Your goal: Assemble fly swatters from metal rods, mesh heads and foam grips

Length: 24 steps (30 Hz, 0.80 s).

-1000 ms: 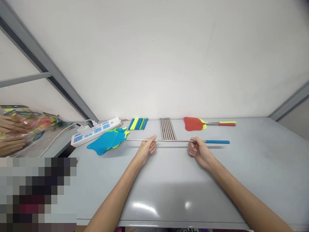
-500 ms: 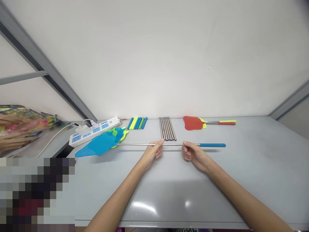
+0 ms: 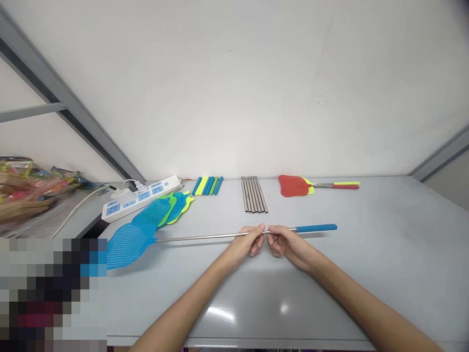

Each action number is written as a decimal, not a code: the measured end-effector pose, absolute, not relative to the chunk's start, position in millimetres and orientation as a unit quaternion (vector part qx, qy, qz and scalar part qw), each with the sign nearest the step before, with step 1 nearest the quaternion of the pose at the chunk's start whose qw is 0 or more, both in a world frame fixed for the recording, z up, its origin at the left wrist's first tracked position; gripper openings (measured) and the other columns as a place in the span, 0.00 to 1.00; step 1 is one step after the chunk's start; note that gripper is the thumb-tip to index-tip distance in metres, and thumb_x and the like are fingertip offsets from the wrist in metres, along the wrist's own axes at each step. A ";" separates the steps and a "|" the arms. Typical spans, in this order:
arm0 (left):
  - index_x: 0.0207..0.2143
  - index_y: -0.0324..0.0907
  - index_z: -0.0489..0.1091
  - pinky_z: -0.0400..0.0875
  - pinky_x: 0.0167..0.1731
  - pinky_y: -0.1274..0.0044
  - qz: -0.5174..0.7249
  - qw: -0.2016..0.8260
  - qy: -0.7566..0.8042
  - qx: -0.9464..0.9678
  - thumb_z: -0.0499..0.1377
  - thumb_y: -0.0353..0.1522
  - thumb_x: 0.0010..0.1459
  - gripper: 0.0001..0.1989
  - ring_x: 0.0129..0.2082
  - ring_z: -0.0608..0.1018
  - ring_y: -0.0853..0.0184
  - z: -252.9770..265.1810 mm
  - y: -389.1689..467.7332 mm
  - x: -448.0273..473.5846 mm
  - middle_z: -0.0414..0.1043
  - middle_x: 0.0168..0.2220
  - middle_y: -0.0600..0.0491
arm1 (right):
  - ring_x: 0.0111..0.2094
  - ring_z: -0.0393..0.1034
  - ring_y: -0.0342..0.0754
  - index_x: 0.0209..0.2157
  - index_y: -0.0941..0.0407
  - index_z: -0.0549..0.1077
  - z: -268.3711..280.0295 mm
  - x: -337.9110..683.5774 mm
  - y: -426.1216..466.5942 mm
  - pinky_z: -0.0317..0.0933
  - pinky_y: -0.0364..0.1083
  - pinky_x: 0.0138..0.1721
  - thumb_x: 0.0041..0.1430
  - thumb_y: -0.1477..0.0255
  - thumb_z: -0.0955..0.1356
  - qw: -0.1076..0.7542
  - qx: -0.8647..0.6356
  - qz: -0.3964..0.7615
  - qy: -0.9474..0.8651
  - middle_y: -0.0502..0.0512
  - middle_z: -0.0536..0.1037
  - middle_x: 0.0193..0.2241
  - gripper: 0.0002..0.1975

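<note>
Between both hands I hold a fly swatter (image 3: 198, 237) with a thin metal rod, a blue mesh head on the left and a blue grip on the right. My left hand (image 3: 249, 243) is closed around the middle of the rod. Close beside it, my right hand (image 3: 284, 242) pinches the rod just left of the blue grip. Blue and green swatter heads (image 3: 161, 210) lie overlapping behind the held head. Several metal tubes (image 3: 254, 194) rest in a row beyond my hands, and a row of coloured grips (image 3: 207, 186) sits to their left.
A red swatter (image 3: 293, 186) lies on top of a yellow one at the back right. A white power strip (image 3: 142, 198) with plugs stands at the back left. Plastic-wrapped items (image 3: 29, 188) are at the far left. A wall (image 3: 234, 107) rises behind the grey table (image 3: 384, 244).
The swatter has come nearer to me and tilted, its head dropping lower on the left. My hands have moved closer together along the rod.
</note>
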<state>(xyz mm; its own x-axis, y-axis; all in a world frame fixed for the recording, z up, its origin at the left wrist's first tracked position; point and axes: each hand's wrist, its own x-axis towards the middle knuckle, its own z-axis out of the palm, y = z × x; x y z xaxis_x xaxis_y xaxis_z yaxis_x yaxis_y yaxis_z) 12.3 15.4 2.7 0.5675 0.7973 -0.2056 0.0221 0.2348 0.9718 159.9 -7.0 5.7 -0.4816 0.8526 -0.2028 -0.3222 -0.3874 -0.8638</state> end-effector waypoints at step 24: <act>0.14 0.38 0.60 0.49 0.16 0.80 0.295 0.719 0.357 0.519 0.46 0.40 0.53 0.20 0.13 0.56 0.75 0.8 13.6 14.0 0.52 0.10 0.58 | 0.16 0.46 0.39 0.18 0.58 0.64 6.6 156.8 -8.6 0.41 0.42 0.19 0.52 0.65 0.60 0.390 -0.343 0.761 -0.388 0.46 0.56 0.11 0.15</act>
